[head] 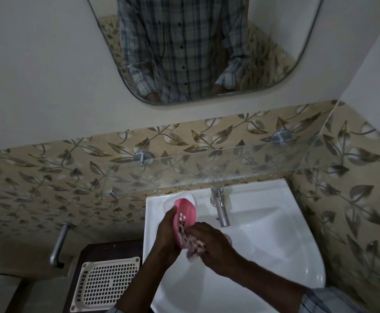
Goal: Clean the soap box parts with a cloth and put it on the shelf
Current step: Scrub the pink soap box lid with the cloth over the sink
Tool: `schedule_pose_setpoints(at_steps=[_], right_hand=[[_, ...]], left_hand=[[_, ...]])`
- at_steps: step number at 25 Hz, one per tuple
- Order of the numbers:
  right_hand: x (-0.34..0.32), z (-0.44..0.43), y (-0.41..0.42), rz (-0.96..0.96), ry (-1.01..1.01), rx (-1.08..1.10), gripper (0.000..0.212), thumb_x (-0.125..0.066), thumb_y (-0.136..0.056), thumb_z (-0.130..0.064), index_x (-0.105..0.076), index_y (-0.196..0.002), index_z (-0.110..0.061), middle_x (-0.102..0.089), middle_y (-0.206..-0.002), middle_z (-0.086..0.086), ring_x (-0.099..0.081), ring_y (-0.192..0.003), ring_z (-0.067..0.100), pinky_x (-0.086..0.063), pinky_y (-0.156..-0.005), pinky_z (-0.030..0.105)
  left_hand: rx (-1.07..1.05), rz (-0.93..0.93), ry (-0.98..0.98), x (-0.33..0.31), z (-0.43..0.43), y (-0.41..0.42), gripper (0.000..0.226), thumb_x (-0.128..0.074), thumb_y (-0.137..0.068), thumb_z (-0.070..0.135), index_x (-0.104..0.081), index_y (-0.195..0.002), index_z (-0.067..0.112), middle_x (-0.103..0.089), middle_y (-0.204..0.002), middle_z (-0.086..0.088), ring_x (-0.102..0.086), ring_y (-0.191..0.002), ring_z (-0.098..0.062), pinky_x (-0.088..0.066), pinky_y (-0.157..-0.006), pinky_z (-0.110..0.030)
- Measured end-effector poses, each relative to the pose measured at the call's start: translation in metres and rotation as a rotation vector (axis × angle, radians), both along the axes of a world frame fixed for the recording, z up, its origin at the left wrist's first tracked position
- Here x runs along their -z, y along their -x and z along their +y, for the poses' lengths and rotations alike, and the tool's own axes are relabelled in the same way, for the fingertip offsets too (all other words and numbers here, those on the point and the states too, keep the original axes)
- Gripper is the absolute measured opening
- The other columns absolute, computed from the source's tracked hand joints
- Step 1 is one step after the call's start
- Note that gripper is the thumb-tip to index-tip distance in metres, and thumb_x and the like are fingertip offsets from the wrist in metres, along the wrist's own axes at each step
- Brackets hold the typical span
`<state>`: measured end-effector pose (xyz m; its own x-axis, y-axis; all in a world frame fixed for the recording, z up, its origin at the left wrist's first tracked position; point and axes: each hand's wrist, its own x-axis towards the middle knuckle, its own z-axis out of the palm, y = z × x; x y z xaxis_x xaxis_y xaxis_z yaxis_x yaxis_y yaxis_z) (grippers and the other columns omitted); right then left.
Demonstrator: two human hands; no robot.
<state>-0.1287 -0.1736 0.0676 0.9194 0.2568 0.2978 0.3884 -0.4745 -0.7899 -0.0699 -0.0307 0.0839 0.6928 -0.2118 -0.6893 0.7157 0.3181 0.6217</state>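
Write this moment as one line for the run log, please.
step: wiping | left hand: holds pink soap box part | right hand: grips cloth against it | place: over sink

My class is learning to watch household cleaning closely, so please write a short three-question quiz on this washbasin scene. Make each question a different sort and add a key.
1. True or false: the pink soap box part rests on the glass shelf.
2. The cloth is: A) gripped by the right hand against the pink part; B) hanging free, touched by no hand; C) lying on the shelf.
3. Fill in: the left hand holds the pink part above the white ____.
Key: 1 false; 2 A; 3 sink.
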Motion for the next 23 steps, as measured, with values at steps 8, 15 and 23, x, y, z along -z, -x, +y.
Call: schedule_pose_setpoints(at_steps=[8,15,23], right_hand=[[-0.004,-0.036,-0.037,-0.319,0.383,-0.214,0.046,-0.077,-0.063,0.001,-0.072,-0.108,-0.002,-0.073,-0.105,0.017,-0.07,-0.096,0.033,-0.056,-0.087,0.038],[-0.059,0.004,-0.043,0.95,-0.963,0.372,0.011,-0.061,-0.087,-0.003,-0.07,-0.093,-0.001,-0.073,-0.088,0.022,-0.072,-0.073,0.032,-0.058,-0.061,0.035],[-0.049,-0.014,-0.013,0.442,-0.402,0.186,0.034,-0.087,-0.065,-0.03,-0.068,-0.093,-0.025,-0.074,-0.084,-0.009,-0.07,-0.076,0.009,-0.06,-0.072,0.031]], left_hand=[[-0.016,0.023,0.167,-0.007,-0.007,-0.001,0.054,-0.053,-0.088,0.042,-0.074,-0.101,-0.005,-0.074,-0.095,-0.026,-0.073,-0.08,-0.036,-0.061,-0.069,-0.042],[0.04,-0.713,-0.182,0.022,-0.012,0.025,0.063,-0.047,-0.094,0.059,-0.041,-0.148,0.028,-0.063,-0.135,0.004,-0.063,-0.12,-0.013,-0.055,-0.085,-0.024],[0.121,-0.465,-0.121,0.019,0.016,0.027,0.087,-0.05,-0.079,0.08,-0.036,-0.151,0.034,-0.051,-0.148,-0.004,-0.05,-0.135,-0.026,-0.039,-0.112,-0.043]])
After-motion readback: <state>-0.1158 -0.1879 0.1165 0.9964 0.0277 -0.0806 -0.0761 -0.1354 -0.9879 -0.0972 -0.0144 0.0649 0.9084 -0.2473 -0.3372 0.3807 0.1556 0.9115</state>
